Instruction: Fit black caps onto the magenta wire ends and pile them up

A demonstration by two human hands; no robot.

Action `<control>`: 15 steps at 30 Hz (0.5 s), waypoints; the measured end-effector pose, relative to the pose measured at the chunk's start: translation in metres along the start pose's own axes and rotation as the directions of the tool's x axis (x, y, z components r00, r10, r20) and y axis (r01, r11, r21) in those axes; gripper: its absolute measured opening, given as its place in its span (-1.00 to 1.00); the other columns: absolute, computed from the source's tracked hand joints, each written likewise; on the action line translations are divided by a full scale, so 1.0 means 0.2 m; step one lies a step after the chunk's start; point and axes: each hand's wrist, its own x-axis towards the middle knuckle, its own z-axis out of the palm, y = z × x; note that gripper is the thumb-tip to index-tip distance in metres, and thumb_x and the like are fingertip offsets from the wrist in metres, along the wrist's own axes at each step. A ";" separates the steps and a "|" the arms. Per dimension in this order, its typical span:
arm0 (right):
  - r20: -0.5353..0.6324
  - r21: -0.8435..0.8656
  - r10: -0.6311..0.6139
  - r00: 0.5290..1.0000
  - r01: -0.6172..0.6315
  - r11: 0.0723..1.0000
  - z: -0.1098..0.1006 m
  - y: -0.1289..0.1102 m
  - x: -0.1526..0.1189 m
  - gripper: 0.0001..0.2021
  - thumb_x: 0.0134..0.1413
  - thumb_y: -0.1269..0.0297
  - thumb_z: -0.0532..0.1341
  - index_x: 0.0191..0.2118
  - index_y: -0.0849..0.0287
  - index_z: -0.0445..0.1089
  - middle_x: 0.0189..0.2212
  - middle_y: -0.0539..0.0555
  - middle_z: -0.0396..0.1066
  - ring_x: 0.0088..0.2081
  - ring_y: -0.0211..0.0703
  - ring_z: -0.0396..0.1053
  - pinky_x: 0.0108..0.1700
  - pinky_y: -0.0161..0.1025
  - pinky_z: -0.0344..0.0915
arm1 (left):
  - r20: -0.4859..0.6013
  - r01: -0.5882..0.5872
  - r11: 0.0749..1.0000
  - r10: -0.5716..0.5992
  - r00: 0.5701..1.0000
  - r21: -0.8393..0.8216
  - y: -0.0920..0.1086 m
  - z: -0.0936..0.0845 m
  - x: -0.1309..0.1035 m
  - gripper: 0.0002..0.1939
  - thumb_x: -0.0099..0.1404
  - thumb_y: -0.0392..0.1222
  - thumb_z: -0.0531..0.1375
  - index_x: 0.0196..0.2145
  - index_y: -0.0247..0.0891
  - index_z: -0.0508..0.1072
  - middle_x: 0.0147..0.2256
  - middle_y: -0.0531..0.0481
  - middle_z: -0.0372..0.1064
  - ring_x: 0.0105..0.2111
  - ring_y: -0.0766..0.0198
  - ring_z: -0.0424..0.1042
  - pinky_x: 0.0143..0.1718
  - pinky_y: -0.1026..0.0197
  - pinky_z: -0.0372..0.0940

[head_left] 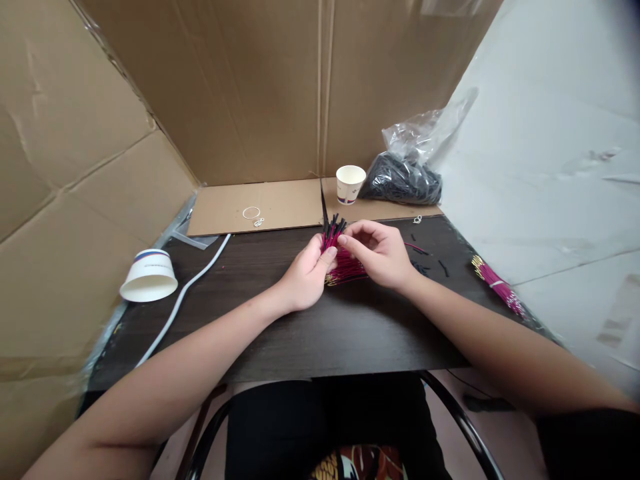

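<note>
Two bare hands meet over the middle of the dark tabletop [240, 280]. The left hand [307, 272] has its thumb and fingers closed around a bunch of pink wires [331, 238] with black ends sticking up. The right hand [379, 255] is right beside it, thumb and finger bent close by the black ends, but I cannot tell if it is pinching one. More pink wires [350, 267] lie just under the hands, and the hands hide part of them. Little black tubes [443, 269] are scattered past the right wrist. Far to the right is a tied bundle [500, 288] of pink wires with gold tips. At the back, a paper cup [350, 187] stands next to a clear bag [407, 180] full of black bits. A flat piece of cardboard [285, 207] has small white bands [259, 223] on it. On the left are a white cord [183, 300] and a white paper bowl [149, 267], both well away from the hands
</note>
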 end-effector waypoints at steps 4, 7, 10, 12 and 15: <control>-0.021 0.007 0.019 1.000 -0.019 1.000 0.00 -0.02 0.00 -0.71 0.23 0.05 0.48 -0.28 0.18 0.55 -0.44 0.03 0.49 -0.45 -0.26 0.34 -0.36 -0.22 0.31 | -0.006 -0.006 1.000 0.006 1.000 0.011 0.00 0.00 0.00 -0.61 0.65 0.07 0.18 0.16 -0.32 0.34 -0.37 0.11 0.11 -0.40 0.27 0.12 -0.01 0.03 0.38; -0.036 0.001 0.032 0.999 -0.032 0.999 -0.01 -0.02 0.01 -0.71 0.21 0.06 0.50 -0.27 0.18 0.56 -0.46 0.02 0.48 -0.46 -0.27 0.34 -0.36 -0.23 0.32 | -0.003 -0.007 1.000 0.007 1.000 0.016 0.00 0.00 0.00 -0.62 0.65 0.06 0.18 0.14 -0.32 0.34 -0.38 0.12 0.10 -0.40 0.27 0.13 0.00 0.01 0.39; -0.034 -0.006 0.034 0.999 -0.034 0.999 -0.01 -0.02 0.01 -0.71 0.19 0.06 0.51 -0.26 0.18 0.56 -0.45 0.02 0.48 -0.46 -0.27 0.33 -0.36 -0.23 0.31 | -0.002 -0.009 1.000 0.009 1.000 0.028 0.00 0.00 0.00 -0.60 0.65 0.08 0.18 0.14 -0.34 0.33 -0.39 0.13 0.09 -0.39 0.26 0.16 -0.03 0.04 0.37; -0.026 -0.014 0.031 0.999 -0.032 0.999 -0.01 -0.01 0.01 -0.69 0.21 0.04 0.50 -0.26 0.18 0.54 -0.43 0.02 0.49 -0.46 -0.28 0.33 -0.37 -0.23 0.30 | -0.004 -0.016 0.999 0.016 1.000 0.037 0.01 0.00 0.00 -0.58 0.65 0.09 0.18 0.15 -0.35 0.34 -0.39 0.13 0.10 -0.38 0.26 0.17 -0.07 0.07 0.36; -0.019 -0.020 0.020 1.000 -0.020 1.000 -0.01 0.00 0.01 -0.67 0.24 0.00 0.48 -0.27 0.18 0.52 -0.42 0.03 0.49 -0.46 -0.28 0.33 -0.38 -0.23 0.29 | -0.007 -0.023 0.999 0.023 1.000 0.032 0.01 0.01 0.00 -0.56 0.63 0.11 0.20 0.15 -0.35 0.35 -0.39 0.12 0.10 -0.37 0.25 0.19 -0.14 0.11 0.32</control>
